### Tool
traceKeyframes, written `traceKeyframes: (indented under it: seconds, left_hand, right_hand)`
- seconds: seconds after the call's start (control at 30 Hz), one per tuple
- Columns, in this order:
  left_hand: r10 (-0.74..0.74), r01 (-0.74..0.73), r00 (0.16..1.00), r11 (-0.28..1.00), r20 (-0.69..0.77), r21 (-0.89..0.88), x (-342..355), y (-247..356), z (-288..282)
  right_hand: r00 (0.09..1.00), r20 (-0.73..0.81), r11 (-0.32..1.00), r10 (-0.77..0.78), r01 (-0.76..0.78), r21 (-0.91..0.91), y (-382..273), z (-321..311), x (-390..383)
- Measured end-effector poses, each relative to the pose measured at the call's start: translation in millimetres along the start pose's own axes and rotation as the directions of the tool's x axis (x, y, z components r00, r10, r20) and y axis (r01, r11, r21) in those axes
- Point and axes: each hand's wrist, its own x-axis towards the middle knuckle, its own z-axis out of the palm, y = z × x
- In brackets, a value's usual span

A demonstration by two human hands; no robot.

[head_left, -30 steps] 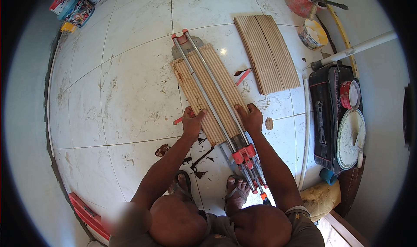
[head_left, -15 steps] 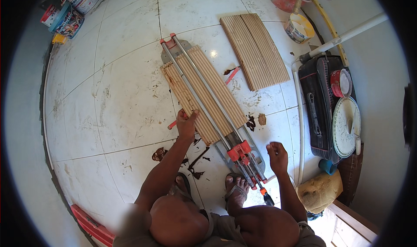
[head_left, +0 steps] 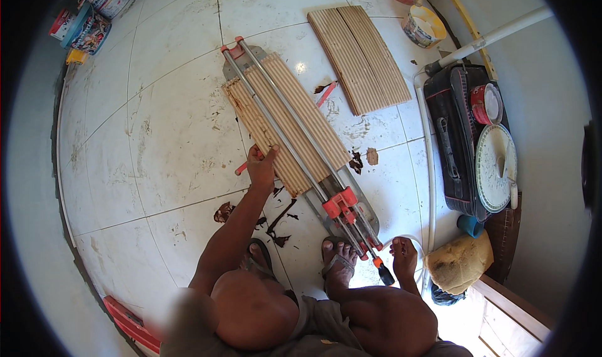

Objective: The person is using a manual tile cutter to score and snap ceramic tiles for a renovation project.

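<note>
Your left hand [head_left: 261,167] grasps the ribbed beige rectangular panel [head_left: 286,125], apparently steadying it on the red-and-silver twin-railed metal cutter [head_left: 340,202], while your right hand [head_left: 405,258], loosely curled and seemingly empty, hangs near its black, orange-collared handle [head_left: 384,275].

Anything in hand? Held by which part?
Left hand: the board on the cutter, by its left edge, thumb on top. Right hand: nothing visible in it.

Nothing can be read clearly — not even on the printed blue bucket [head_left: 92,33].
</note>
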Motion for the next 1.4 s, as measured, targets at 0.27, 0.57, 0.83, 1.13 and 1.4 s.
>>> traceKeyframes:
  seconds: [0.27, 0.57, 0.83, 1.13, 1.4]
  left_hand:
    - [0.027, -0.027, 1.000, 0.999, 0.005, 0.046, -1.0, 0.6, 1.8]
    - [0.034, -0.033, 0.999, 0.997, -0.005, 0.071, -3.2, 1.6, 2.3]
    - [0.066, -0.066, 0.998, 0.996, 0.001, 0.064, 1.6, -2.6, 0.8]
    - [0.038, -0.040, 0.999, 0.997, 0.034, 0.066, -1.8, 3.6, 0.8]
    - [0.033, -0.036, 0.999, 0.990, 0.025, 0.135, -5.3, 9.1, 2.2]
  right_hand:
    - [0.982, 0.191, 1.000, 0.017, -0.017, 0.002, 13.0, -3.4, -15.0]
    - [0.961, 0.268, 0.995, 0.063, -0.038, -0.097, -14.1, 0.0, -59.2]
    - [0.942, 0.263, 0.954, -0.206, 0.253, -0.158, -80.4, 37.0, -37.7]
    - [0.914, 0.295, 0.915, -0.279, 0.347, -0.208, -69.2, 55.5, -20.0]
    - [0.920, 0.293, 0.936, -0.258, 0.314, -0.160, -60.9, 61.1, -17.6]
